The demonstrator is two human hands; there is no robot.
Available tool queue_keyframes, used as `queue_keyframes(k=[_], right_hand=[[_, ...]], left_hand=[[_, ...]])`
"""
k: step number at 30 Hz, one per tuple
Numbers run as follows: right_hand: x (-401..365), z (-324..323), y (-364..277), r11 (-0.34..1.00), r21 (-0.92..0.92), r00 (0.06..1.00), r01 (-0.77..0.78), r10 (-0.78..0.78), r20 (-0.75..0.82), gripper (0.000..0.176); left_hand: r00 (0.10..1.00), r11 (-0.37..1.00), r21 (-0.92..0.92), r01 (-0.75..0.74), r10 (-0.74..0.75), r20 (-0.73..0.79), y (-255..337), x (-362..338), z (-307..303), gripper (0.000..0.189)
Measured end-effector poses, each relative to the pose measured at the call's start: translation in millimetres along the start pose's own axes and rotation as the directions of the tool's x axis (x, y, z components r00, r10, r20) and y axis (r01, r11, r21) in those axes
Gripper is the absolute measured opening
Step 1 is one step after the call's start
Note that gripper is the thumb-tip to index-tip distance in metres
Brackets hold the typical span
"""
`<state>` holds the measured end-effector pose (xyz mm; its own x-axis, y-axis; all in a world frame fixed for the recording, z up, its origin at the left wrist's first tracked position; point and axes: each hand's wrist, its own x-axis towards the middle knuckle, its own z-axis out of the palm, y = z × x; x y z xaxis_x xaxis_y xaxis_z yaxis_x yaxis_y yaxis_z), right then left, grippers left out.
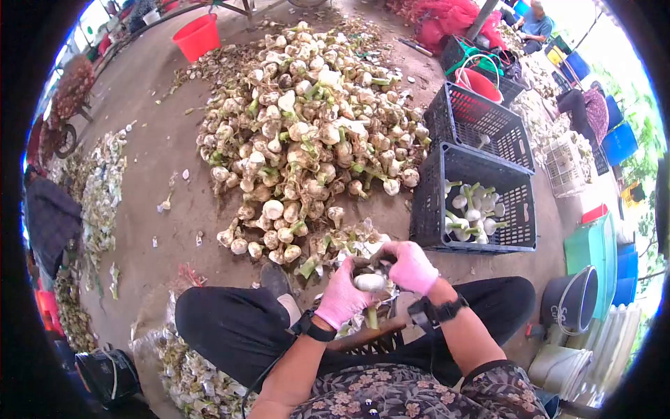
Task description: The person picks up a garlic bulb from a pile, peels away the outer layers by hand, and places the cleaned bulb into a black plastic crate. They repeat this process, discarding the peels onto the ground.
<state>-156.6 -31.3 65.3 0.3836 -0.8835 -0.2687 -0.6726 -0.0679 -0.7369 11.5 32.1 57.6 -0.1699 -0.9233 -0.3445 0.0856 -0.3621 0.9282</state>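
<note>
My left hand (342,297), in a pink glove with dark fingertips, is closed around a white garlic bulb (370,282) whose green stem points down between my knees. Close against the bulb's upper right side, my right hand (413,268), also pink-gloved, has its fingers curled. What those fingers grip is hidden in the dark patch between the hands. Loose peel and trimmings (359,244) lie just beyond both hands. Past them rises a large heap of unpeeled garlic (300,140) with roots and stems.
A black crate (427,209) at the right holds several cleaned garlic bulbs (476,208). Behind it stands another black crate (513,133) with a red bucket (478,85). A red tub (197,38) sits beyond the heap. A dark bucket (579,300) is at right; other people work farther back.
</note>
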Motion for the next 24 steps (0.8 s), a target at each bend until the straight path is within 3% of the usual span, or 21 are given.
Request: queue_keyframes(k=[1, 2, 3, 5, 7, 8, 9, 10, 11, 13, 14, 15, 16, 17, 19, 21, 23, 24], right_hand=[[9, 4, 14, 0.975, -0.212, 0.995, -0.072, 0.056, -0.084, 0.012], [10, 8, 30, 0.966, -0.241, 0.980, -0.098, 0.052, -0.191, 0.008], [8, 1, 34, 0.985, -0.068, 0.981, -0.161, 0.152, -0.122, 0.018], [-6, 1, 25, 0.994, -0.057, 0.980, 0.093, -0.101, -0.169, 0.047], [-18, 1, -3, 0.976, -0.025, 0.976, 0.218, -0.218, -0.021, 0.071], [-22, 3, -13, 0.981, 0.007, 0.979, 0.194, -0.194, 0.064, 0.076], [-25, 7, -23, 0.978, 0.021, 0.975, 0.205, -0.206, 0.088, 0.072], [-26, 16, -16, 0.971, 0.104, 0.973, 0.217, -0.223, 0.052, 0.069], [-25, 26, -6, 0.955, 0.187, 0.971, 0.230, -0.237, 0.016, 0.066], [-22, 36, 10, 0.906, 0.418, 0.997, 0.063, -0.040, -0.063, 0.056], [-15, 39, 32, 0.810, 0.574, 0.990, 0.120, -0.051, -0.135, 0.052], [-12, 27, 33, 0.803, 0.594, 0.967, 0.041, 0.117, -0.225, 0.050], [-6, 15, 46, 0.527, 0.850, 0.932, 0.015, 0.300, -0.202, 0.051], [-4, 2, 59, 0.269, 0.956, 0.913, 0.120, 0.348, -0.212, 0.043], [1, -29, 68, -0.289, 0.879, 0.867, 0.380, 0.441, -0.231, 0.031], [17, -33, 94, -0.163, 0.913, 0.867, 0.373, 0.411, -0.281, 0.032], [43, -11, 124, 0.098, 0.989, 0.926, 0.109, 0.352, -0.137, 0.032], [55, 3, 115, 0.195, 0.980, 0.954, 0.031, 0.288, -0.087, 0.031]], left_hand=[[0.998, 0.987, -0.155, -0.027, 0.035, 0.050, -4, -1, 1, 0.069], [0.996, 0.962, -0.262, -0.078, 0.089, 0.031, 4, -3, 5, 0.074], [0.995, 0.963, -0.254, -0.089, 0.098, 0.019, 6, -2, 2, 0.077], [0.992, 0.971, -0.210, -0.113, 0.100, -0.076, -6, 2, -6, 0.075], [0.992, 0.979, -0.182, -0.092, 0.074, -0.104, -26, 17, -7, 0.078], [0.991, 0.974, -0.220, -0.054, 0.024, -0.135, -31, 19, -5, 0.076], [0.986, 0.966, -0.259, -0.016, -0.028, -0.166, -34, 19, -3, 0.074], [0.983, 0.991, -0.135, 0.012, -0.036, -0.178, -36, 18, -1, 0.069], [0.989, 0.964, -0.258, 0.059, -0.093, -0.118, -39, 19, 2, 0.067], [0.988, 0.997, 0.049, 0.053, -0.046, -0.147, -38, 14, 4, 0.066], [0.991, 0.988, -0.151, -0.013, -0.007, -0.131, -55, 20, 7, 0.065], [0.992, 0.988, -0.156, -0.013, -0.008, -0.130, -51, 21, 6, 0.065], [0.989, 0.961, -0.276, -0.032, -0.008, -0.146, -43, 21, 5, 0.063], [0.986, 0.919, -0.392, -0.053, -0.013, -0.165, -35, 20, 2, 0.061], [0.978, 0.895, -0.444, -0.043, -0.053, -0.202, -29, 18, -1, 0.055], [0.959, 0.917, -0.397, 0.038, -0.145, -0.243, -39, 21, 2, 0.043], [0.963, 0.915, -0.403, 0.026, -0.131, -0.234, -47, 24, 8, 0.043], [0.963, 0.953, -0.300, 0.047, -0.123, -0.239, -45, 24, 7, 0.045]])
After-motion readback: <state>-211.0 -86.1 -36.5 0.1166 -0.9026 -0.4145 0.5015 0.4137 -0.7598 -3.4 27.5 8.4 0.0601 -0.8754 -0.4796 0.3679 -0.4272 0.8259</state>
